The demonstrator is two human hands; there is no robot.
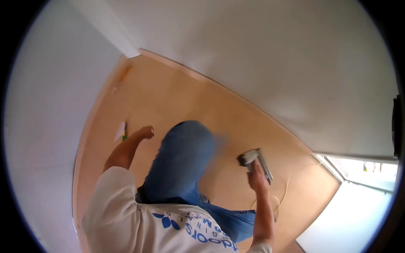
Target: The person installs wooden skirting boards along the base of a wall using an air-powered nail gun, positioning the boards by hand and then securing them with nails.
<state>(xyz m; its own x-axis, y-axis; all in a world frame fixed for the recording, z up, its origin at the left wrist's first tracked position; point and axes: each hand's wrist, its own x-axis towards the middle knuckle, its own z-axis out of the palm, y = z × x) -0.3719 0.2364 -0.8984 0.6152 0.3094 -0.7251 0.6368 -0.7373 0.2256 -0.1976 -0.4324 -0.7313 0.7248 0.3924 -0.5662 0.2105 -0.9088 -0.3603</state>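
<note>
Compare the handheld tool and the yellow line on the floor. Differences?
Pose: the tool is held in the right grip; the yellow line lies in loose curves on the floor.
Shape: the tool is bulky and angular; the yellow line is thin.
Colour: the tool is grey and dark; the yellow line is pale yellow.
Shared: both show right of the bent knee.

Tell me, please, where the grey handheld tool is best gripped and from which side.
Probably by the handle section of the grey handheld tool, from the person's near side, as the right hand does: the bulky head lies beyond that hand and the long straight bar runs beside it.
</note>
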